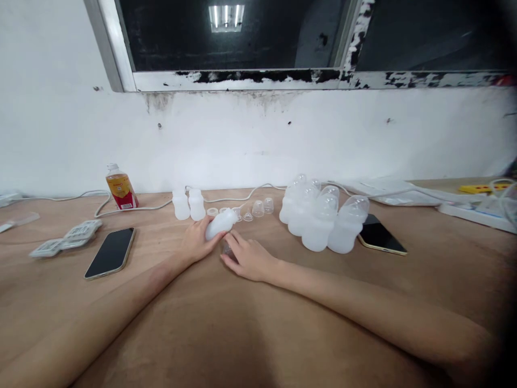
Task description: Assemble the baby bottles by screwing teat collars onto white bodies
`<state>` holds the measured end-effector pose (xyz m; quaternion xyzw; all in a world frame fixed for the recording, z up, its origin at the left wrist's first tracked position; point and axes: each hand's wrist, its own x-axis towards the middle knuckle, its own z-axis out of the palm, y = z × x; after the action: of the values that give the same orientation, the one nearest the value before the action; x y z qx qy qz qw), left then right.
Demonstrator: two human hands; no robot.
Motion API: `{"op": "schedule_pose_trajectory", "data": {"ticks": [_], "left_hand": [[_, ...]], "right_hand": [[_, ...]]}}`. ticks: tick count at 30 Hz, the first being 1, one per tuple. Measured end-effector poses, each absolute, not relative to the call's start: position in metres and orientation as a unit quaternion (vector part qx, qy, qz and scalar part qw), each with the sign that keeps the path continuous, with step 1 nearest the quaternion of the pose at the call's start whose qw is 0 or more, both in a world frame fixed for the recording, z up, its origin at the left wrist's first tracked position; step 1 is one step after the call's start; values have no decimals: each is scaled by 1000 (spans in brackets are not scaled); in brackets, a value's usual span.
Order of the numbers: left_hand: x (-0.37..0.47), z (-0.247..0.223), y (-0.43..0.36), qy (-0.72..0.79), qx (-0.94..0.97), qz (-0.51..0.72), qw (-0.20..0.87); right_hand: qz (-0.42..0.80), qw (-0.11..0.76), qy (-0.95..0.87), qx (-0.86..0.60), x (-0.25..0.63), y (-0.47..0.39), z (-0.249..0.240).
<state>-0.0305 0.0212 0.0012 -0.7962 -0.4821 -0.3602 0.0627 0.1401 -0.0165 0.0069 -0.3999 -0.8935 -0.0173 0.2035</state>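
Note:
My left hand [197,240] is wrapped round a frosted white bottle [220,225], which is tilted with its neck to the upper right. Just right of it, my right hand [248,258] has its fingers curled over a small clear piece [228,249] low by the tabletop, partly hidden by the fingers. Behind the hands lie white rings [212,212], a clear nipple [247,216] and clear domed caps [258,208]. Two uncapped frosted bottles [196,205] stand behind my left hand. Several bottles with clear domed caps [319,223] are grouped to the right.
On the left are a phone [110,253], packaged white items [81,233] and a drink bottle [121,188]. A second phone [382,235] lies right of the capped bottles. A white cable [258,188] runs along the back, near plastic bags [388,191] and a power strip [476,214].

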Motion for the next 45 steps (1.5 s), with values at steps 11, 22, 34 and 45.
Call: {"op": "schedule_pose_trajectory", "data": {"ticks": [11,22,34,45], "left_hand": [[-31,4,20,-514,-781,-355,21],[-31,3,21,-517,-781,-349,21],[-30,9,10,-487,-811,-321,49],[-29,7,12,-505,-805,-309,43]], "right_hand": [[425,582,-604,-340,151,15,5],[556,655,-406,-312,157,36,-2],[500,568,-585,-292,149,27,-4],[466,620,-561,-289,150,25,-1]]}}
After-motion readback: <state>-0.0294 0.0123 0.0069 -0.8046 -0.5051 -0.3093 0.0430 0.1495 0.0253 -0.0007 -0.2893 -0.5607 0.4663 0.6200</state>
